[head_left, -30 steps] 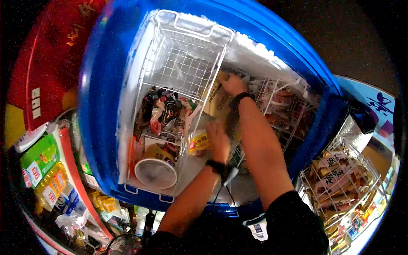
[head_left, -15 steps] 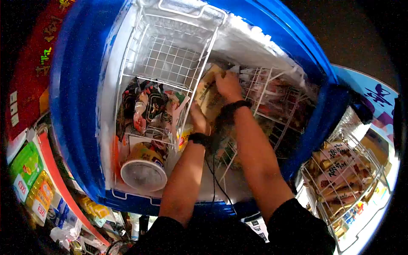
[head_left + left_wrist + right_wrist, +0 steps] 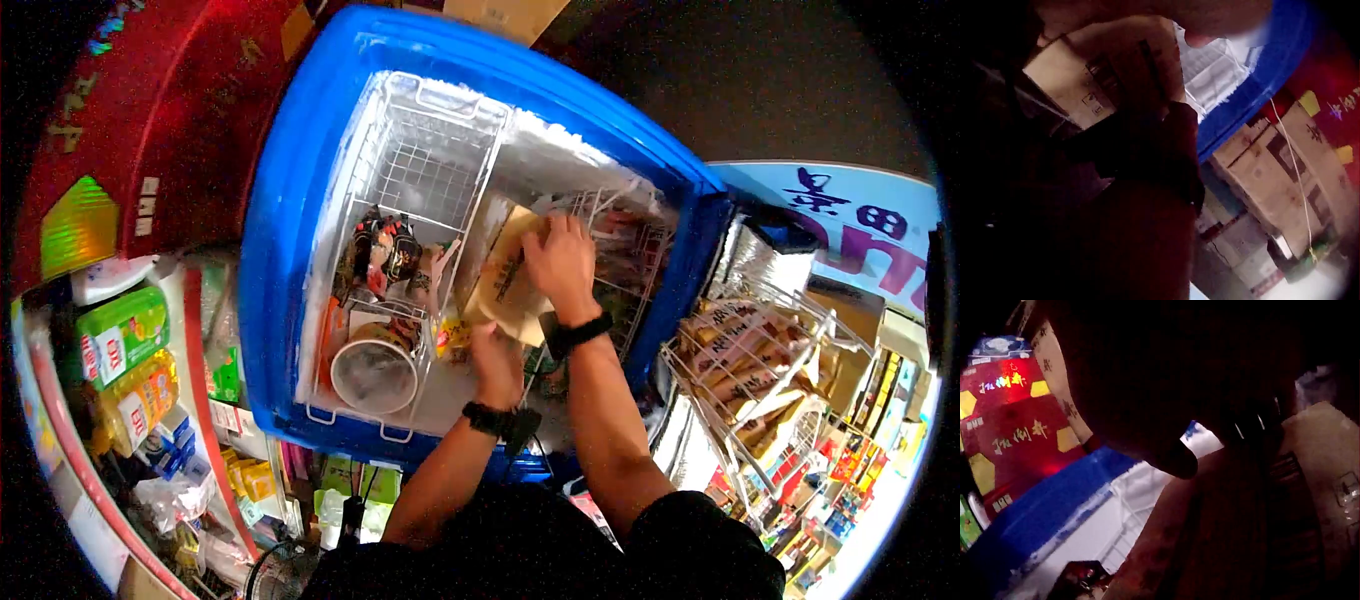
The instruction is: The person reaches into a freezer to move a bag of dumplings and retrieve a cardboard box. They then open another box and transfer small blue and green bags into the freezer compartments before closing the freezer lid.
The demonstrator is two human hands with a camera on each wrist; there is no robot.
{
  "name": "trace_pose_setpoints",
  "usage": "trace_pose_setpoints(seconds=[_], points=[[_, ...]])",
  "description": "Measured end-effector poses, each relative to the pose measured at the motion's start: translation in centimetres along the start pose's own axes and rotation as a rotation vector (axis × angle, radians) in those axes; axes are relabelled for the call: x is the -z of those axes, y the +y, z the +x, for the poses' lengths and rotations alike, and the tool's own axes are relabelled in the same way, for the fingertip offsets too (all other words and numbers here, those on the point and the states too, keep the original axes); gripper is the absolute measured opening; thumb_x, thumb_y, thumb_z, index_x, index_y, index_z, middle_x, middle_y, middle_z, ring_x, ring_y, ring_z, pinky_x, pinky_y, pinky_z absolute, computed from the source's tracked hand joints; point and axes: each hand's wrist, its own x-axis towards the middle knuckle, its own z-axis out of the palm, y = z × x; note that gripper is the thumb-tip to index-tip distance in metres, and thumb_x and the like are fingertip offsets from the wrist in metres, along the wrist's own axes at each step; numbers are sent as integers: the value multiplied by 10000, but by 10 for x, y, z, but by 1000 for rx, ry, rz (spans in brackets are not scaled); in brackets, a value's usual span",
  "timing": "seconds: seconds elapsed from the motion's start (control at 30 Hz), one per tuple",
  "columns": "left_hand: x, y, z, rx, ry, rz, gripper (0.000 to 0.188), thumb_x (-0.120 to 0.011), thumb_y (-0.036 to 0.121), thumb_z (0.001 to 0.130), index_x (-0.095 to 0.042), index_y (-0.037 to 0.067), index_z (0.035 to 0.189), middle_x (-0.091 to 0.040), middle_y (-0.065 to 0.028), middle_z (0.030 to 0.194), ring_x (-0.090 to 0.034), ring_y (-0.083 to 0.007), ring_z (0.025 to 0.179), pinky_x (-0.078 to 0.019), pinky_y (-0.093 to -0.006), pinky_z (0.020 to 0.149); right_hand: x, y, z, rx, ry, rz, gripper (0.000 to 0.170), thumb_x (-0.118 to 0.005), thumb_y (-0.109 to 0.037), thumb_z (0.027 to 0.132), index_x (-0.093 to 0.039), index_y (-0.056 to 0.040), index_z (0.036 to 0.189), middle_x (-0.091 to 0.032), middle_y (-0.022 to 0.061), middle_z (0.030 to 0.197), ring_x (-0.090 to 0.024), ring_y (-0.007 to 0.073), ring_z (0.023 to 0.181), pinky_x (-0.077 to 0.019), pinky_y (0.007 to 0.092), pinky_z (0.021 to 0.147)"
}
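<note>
A tan cardboard box (image 3: pixel 503 278) stands tilted in the chest freezer, between the wire basket (image 3: pixel 425 165) at left and the baskets at right. My right hand (image 3: pixel 562 265) holds its upper right side, fingers bent over it. At its lower end, my left hand (image 3: pixel 497 368) touches it, fingers partly hidden. Dark printing shows on the box (image 3: pixel 1100 81) in the left wrist view. The right wrist view has the hand (image 3: pixel 1166 394) very dark, beside the printed carton (image 3: pixel 1329 450).
Frost lines the blue freezer rim (image 3: pixel 275 250). A white tub (image 3: pixel 374 377) and dark packets (image 3: pixel 385 250) lie in the left basket. Outside stand a wire basket of packages (image 3: pixel 745 350) at right and shelved goods (image 3: pixel 125 340) at left.
The box shows more of its face and sits higher among the baskets. The right hand has shifted on its side; the left has moved to its lower end. The head view has shifted.
</note>
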Motion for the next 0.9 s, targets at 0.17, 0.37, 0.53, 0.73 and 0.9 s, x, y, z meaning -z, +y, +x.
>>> trace_pose_setpoints(seconds=[0.17, 0.37, 0.53, 0.73, 0.9], points=[[-10, 22, -98, 14, -33, 254, 585, -575, 311, 937, -394, 121, 1460, -494, -39, 1418, -481, -221, 1294, -380, -403, 1091, 105, -22, -52, -25, 75, 14, 429, -654, -374, 908, -650, 9, 1102, -646, 212, 1069, -610, 406, 1036, -488, 515, 933], [-32, 59, -228, -242, -149, 733, 687, -571, 102, 954, -241, 21, 1550, -410, -144, 1495, -440, -238, 1363, -341, -408, 1166, 246, -61, -124, -10, 156, 165, 503, -726, -346, 872, -647, 34, 1191, -605, 216, 1076, -570, 408, 1040, -456, 498, 940], [-45, 86, -285, -436, -218, 686, 699, -543, 100, 980, -209, -31, 1578, -422, -159, 1511, -441, -273, 1399, -335, -432, 1182, 328, -78, -181, -13, 214, 253, 604, -760, -369, 843, -599, 78, 1216, -554, 215, 1001, -537, 393, 956, -447, 485, 868], [-33, 127, -334, -722, -465, 1053, 895, -581, 446, 960, -196, -32, 1612, -370, -188, 1589, -449, -316, 1416, -353, -470, 1187, 360, -65, -266, -76, 215, 560, 705, -774, -414, 858, -560, 117, 1270, -537, 235, 1014, -539, 407, 961, -459, 479, 835], [-39, 113, -405, -743, -459, 810, 975, -682, 492, 977, -160, 1, 1636, -362, -243, 1590, -474, -351, 1397, -442, -499, 1120, 393, -41, -324, -13, 188, 747, 695, -781, -405, 874, -567, 94, 1309, -542, 214, 1003, -554, 367, 929, -470, 440, 792]])
